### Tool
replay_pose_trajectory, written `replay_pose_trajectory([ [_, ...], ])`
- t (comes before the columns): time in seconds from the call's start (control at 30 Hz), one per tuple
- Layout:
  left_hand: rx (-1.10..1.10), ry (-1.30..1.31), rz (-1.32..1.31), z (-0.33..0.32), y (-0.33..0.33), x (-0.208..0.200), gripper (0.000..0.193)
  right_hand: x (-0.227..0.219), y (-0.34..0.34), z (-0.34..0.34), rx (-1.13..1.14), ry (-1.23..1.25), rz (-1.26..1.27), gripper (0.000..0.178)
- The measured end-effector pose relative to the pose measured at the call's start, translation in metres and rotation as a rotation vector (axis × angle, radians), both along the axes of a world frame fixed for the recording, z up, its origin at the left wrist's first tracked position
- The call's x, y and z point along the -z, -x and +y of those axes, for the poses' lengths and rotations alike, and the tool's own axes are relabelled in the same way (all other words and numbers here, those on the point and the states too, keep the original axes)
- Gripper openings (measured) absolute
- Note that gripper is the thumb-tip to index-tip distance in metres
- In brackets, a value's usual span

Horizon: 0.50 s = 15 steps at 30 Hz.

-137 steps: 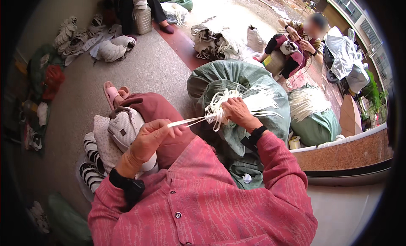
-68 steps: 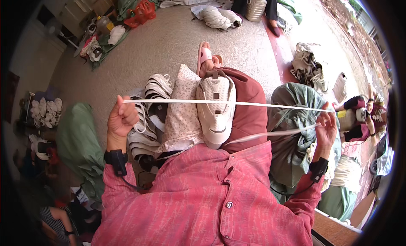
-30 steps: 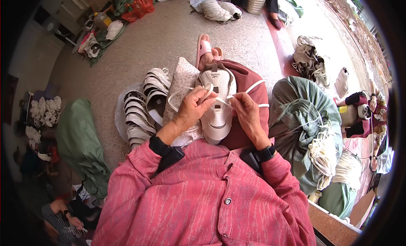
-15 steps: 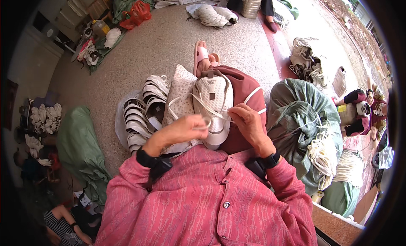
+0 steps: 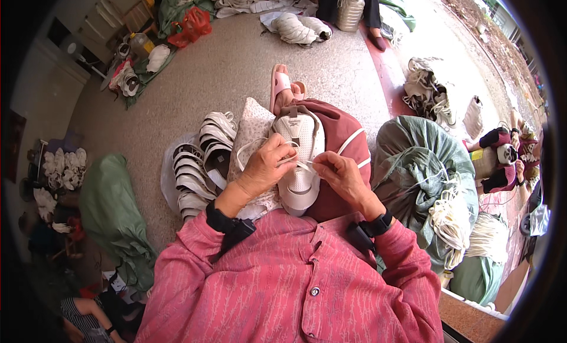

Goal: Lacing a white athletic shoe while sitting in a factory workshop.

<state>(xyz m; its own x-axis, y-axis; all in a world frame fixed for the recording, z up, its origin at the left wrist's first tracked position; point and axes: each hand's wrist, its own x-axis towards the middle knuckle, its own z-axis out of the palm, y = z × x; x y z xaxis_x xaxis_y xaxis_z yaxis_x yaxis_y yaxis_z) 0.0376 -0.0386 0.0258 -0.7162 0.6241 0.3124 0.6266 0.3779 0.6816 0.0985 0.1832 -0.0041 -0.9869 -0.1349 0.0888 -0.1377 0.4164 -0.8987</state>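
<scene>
A white sneaker [image 5: 297,191] lies across my lap, its toe toward me and its perforated tongue away from me. Over its front a white shoelace [image 5: 244,154] runs between my hands, with a loop to the left and a loose length over my right thigh. My left hand [image 5: 267,167] pinches the lace above the shoe's left side. Close by on the right, the thumb and fingers of my right hand [image 5: 338,175] close on another part of it. The fingers hide where the strands cross.
Nested white shoe uppers [image 5: 212,139] stand left of my lap. A green sack [image 5: 425,166] bulges at my right, bearing a bundle of white laces [image 5: 449,220]. Another green sack [image 5: 112,204] stands farther left. More shoes [image 5: 428,89] lie ahead right, and other people sit nearby.
My left hand has moved right and forward, up to my right hand, and now grips the lace over the shoe. The right hand has stayed nearly in place.
</scene>
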Motion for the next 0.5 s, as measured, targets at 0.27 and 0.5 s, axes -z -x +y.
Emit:
replay_pose_trajectory([
  [0.27, 0.36, 0.307, -0.35, -0.04, -0.012, -0.002, 0.015, 0.011, 0.0, -0.006, 0.001, 0.029, 0.14, 0.012],
  [0.5, -0.05, -0.08, -0.413, -0.032, -0.013, -0.013, 0.013, 0.014, 0.0, -0.011, 0.03, 0.048, 0.027, 0.012],
])
